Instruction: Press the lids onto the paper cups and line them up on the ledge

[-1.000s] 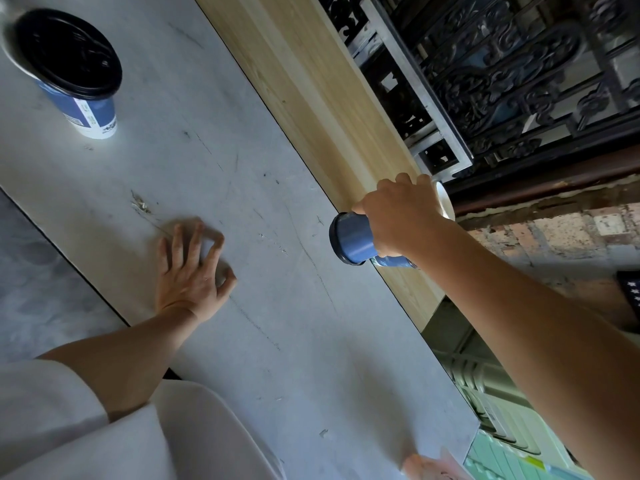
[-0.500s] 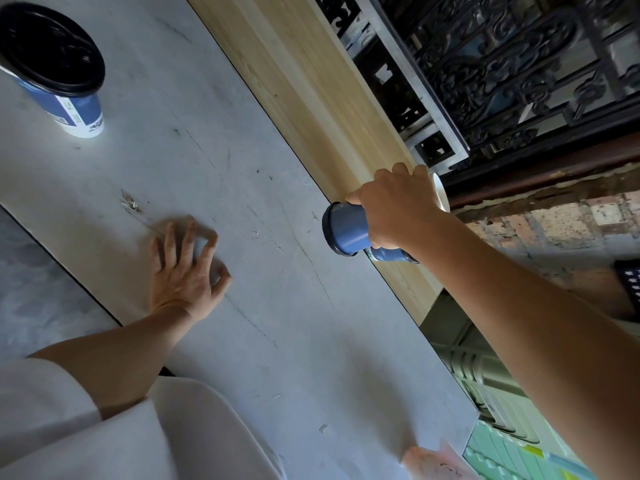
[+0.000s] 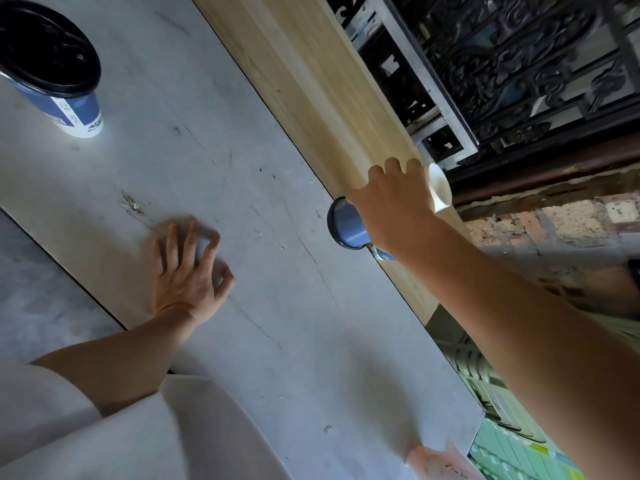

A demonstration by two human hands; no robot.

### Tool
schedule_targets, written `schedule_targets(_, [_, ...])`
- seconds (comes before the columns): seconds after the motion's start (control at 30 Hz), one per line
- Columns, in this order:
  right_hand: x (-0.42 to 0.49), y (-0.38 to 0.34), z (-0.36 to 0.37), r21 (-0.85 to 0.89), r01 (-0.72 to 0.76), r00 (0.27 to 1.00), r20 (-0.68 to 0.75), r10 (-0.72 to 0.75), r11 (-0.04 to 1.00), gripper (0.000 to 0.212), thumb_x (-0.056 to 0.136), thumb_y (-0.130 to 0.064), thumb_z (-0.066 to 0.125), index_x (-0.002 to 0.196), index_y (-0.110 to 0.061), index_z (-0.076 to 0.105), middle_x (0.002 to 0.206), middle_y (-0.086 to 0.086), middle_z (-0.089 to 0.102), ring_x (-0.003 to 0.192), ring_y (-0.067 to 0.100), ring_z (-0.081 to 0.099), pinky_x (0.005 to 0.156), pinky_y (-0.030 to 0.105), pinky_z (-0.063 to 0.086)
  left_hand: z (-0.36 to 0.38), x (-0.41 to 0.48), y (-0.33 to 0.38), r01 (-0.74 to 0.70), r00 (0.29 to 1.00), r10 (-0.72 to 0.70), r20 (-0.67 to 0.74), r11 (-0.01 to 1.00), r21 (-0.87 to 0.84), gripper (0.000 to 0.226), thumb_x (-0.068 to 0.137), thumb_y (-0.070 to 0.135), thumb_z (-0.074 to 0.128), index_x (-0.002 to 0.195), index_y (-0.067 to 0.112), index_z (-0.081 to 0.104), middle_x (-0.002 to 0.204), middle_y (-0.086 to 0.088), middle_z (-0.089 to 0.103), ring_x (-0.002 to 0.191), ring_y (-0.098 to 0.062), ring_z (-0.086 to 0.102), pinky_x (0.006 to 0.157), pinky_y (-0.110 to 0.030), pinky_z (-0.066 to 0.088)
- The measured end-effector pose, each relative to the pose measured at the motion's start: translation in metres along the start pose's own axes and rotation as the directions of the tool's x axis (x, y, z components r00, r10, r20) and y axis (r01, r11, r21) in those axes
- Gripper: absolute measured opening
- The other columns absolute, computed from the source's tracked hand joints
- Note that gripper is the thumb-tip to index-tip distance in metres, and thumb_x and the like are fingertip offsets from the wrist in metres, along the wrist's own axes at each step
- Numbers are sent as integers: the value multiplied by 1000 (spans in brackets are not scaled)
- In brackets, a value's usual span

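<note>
My right hand [image 3: 391,206] grips an open blue paper cup [image 3: 348,227] that has no lid. The cup is tipped on its side over the wooden ledge [image 3: 311,84], with its white rim pointing away and its base toward me. A second blue and white cup [image 3: 74,114] stands upright at the far left of the grey table [image 3: 207,140]. A black lid [image 3: 46,46] is on top of it. My left hand [image 3: 188,268] rests flat on the table with fingers spread and holds nothing.
Beyond the ledge is a dark ornate iron railing [image 3: 519,57] and a brick wall [image 3: 571,220]. A pale crumpled thing [image 3: 436,462] lies at the table's near right corner. My white sleeve [image 3: 104,427] covers the lower left.
My right hand has carried the tipped cup slightly farther up and toward the ledge. The fingers of my left hand have spread and curled a little on the table.
</note>
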State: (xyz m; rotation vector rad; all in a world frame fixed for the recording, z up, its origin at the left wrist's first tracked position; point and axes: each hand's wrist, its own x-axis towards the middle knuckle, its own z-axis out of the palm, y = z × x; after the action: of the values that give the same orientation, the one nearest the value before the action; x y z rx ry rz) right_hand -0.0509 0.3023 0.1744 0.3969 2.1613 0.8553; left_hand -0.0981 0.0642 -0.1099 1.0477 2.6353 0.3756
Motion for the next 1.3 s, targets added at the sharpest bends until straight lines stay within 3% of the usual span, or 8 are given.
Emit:
schedule_targets(0.17, [9,-2,0,244,41,999,15,-46,969,49,74,-19,70,119,-36,61,96,-1,45,106,26,48,82,39,33,-2,0,0,-12,1000,12,10,1000,-10,76,81,60,39,147,22,44,163,-15,22,152,-45,9,122,-54,-3])
schedule_targets(0.3, [17,3,6,720,-23,990,113,-85,693,63,68,-32,82,125,-33,57,99,-4,59,95,26,58,73,34,47,-5,0,1,-10,1000,10,27,1000,-8,76,82,60,38,147,21,42,163,-16,23,152,-45,9,122,-57,2])
schedule_targets(0.5, [25,2,20,926,-119,986,154,-70,359,76,62,-36,91,129,-20,57,116,0,64,103,23,64,88,39,55,-7,-1,3,-11,999,12,30,999,-31,76,81,58,39,147,20,43,163,-17,24,151,-46,9,122,-56,-2])
schedule_targets(0.7, [31,-20,54,981,-106,986,125,-113,162,82,61,-14,91,131,-24,49,125,-8,59,112,18,61,93,36,54,-6,0,2,1,998,0,65,1000,-16,76,84,58,37,150,20,39,165,-17,20,152,-46,7,122,-61,3])
schedule_targets(0.9, [49,-41,80,994,-62,998,64,-14,85,82,61,-12,91,129,-28,48,118,-14,56,110,18,57,74,20,47,-4,0,3,10,998,-9,68,1000,-4,75,85,56,38,151,21,37,166,-15,18,152,-44,4,122,-61,6])
schedule_targets(1.03, [67,-31,94,992,-120,983,125,138,-47,73,62,-13,91,121,-23,50,111,-6,65,101,17,62,73,21,48,-4,0,4,5,998,-5,59,1000,0,76,84,55,40,150,19,42,166,-16,19,151,-47,8,121,-61,6])
schedule_targets(1.13, [85,-22,100,958,-149,911,229,342,-244,72,59,-7,92,115,-23,50,100,-17,62,93,12,60,68,6,46,-5,0,4,2,999,-2,52,1000,-1,78,82,56,42,150,18,43,165,-18,21,150,-48,9,120,-61,4])
schedule_targets(1.3, [116,-27,111,791,-144,789,455,413,-595,82,61,2,89,134,-10,53,124,9,66,114,26,65,97,48,55,-2,1,4,7,1000,-7,17,1000,-27,76,81,54,44,149,19,44,165,-18,21,150,-48,9,120,-62,5])
